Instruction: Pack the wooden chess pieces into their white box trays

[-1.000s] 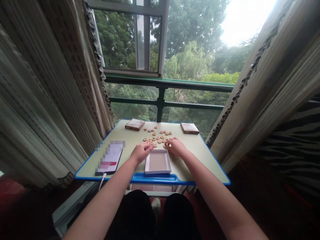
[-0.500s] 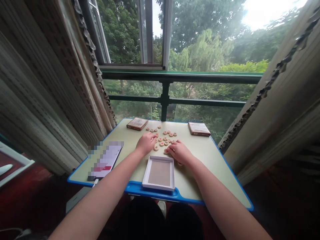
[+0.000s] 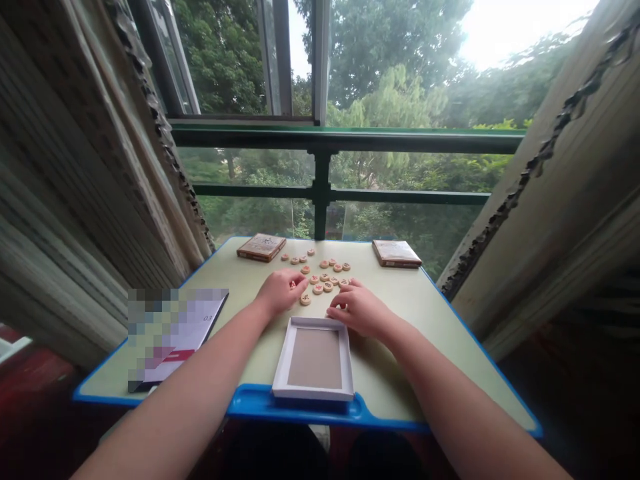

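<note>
Round wooden Chinese chess pieces (image 3: pixel 327 287), marked in red or dark characters, lie scattered over the table's middle. My left hand (image 3: pixel 281 293) is at the left edge of the group, its fingers closed around a red-marked chess piece (image 3: pixel 293 285). To the right, my right hand (image 3: pixel 365 309) is curled low over the table, fingertips bent inward by the nearest pieces; whatever lies under its palm is hidden. A dark-marked piece (image 3: pixel 305 300) sits between the two hands. Closer to me is a shallow white box tray (image 3: pixel 281 363) with a bare brown bottom.
Two flat brown boxes stand at the back, one left (image 3: pixel 261 247) and one right (image 3: pixel 397 253). A partly blurred tablet (image 3: pixel 203 327) lies on the left. The table (image 3: pixel 430 333) has a blue rim. Beyond it are a green railing (image 3: pixel 400 140) and curtains (image 3: pixel 540 180).
My left hand has drawn slightly left and closed around a red-marked piece. The piece at my right fingertips no longer shows. The view has shifted closer to the table.
</note>
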`<state>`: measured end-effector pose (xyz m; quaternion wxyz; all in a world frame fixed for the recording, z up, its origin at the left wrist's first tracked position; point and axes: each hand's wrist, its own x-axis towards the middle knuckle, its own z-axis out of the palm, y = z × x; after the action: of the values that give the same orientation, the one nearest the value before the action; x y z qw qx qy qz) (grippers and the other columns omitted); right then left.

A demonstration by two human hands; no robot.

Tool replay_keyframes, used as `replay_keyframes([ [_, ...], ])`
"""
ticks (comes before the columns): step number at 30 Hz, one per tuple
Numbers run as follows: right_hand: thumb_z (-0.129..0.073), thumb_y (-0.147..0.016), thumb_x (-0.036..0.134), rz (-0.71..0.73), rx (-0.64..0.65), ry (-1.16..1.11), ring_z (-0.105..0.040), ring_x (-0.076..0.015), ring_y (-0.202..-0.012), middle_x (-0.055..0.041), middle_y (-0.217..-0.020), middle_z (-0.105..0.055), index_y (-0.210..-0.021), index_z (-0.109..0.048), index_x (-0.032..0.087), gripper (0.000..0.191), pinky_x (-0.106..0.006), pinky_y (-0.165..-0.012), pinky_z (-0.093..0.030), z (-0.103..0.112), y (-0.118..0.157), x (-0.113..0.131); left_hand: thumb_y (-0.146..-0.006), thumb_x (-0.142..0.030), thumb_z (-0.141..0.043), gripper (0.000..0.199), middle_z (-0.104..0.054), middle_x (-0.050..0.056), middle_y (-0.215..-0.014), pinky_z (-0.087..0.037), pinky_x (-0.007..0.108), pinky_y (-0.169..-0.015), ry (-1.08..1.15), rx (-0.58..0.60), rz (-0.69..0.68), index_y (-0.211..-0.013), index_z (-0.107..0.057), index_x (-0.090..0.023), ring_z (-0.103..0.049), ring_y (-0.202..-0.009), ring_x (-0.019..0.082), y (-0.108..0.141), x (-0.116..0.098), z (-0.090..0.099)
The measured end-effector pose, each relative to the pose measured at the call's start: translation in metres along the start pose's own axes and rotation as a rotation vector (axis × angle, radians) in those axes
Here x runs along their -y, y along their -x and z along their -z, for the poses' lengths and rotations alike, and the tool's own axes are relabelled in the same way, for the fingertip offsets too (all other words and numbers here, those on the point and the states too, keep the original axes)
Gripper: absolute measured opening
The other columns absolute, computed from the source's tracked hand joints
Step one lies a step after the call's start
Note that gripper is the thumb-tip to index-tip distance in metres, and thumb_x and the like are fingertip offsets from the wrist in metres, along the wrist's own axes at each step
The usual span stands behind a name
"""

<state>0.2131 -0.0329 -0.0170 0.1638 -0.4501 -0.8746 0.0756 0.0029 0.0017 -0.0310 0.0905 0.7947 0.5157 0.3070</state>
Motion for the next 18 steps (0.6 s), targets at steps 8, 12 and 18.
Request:
replay_keyframes([
  [8,-0.051,-0.083,0.027,-0.069,-0.095,0.028,-0.053,-0.0173,-0.079,-0.0027,-0.080,-0.067,-0.078,-0.071,0.022,0.021,-0.029,-0.079,-0.039,0.001,-0.002,-0.009,-0.076,-0.031,-0.051,0.027,-0.065,0.007,-0.101,-0.038,0.035,-0.097,-0.109,-0.128,0.047,-0.091,-0.071,-0.019,-0.054,-0.103,0.024,-0.013,0.023,-0.003],
  [12,-0.055,-0.079,0.027,-0.296,-0.130,0.100,-0.055,-0.0207,-0.087,-0.0072,-0.091,-0.064,-0.087,-0.072,0.020,0.020,-0.029,-0.079,-0.040,0.006,-0.001,-0.018,-0.075,-0.031,-0.053,0.035,-0.061,0.009,-0.114,-0.033,0.038,-0.103,-0.050,-0.035,0.076,-0.105,-0.066,-0.017,-0.047,-0.115,0.026,-0.010,0.026,-0.013],
  [18,-0.057,-0.075,0.050,-0.712,-0.100,0.072,-0.060,-0.0240,-0.083,-0.0172,-0.109,-0.056,-0.109,-0.063,0.014,0.050,-0.032,-0.070,-0.045,0.023,0.012,-0.029,-0.079,-0.027,-0.045,0.048,-0.051,0.011,-0.131,-0.029,0.041,-0.106,0.202,-0.005,0.186,-0.125,-0.051,-0.016,-0.039,-0.126,0.026,-0.011,0.024,-0.026],
])
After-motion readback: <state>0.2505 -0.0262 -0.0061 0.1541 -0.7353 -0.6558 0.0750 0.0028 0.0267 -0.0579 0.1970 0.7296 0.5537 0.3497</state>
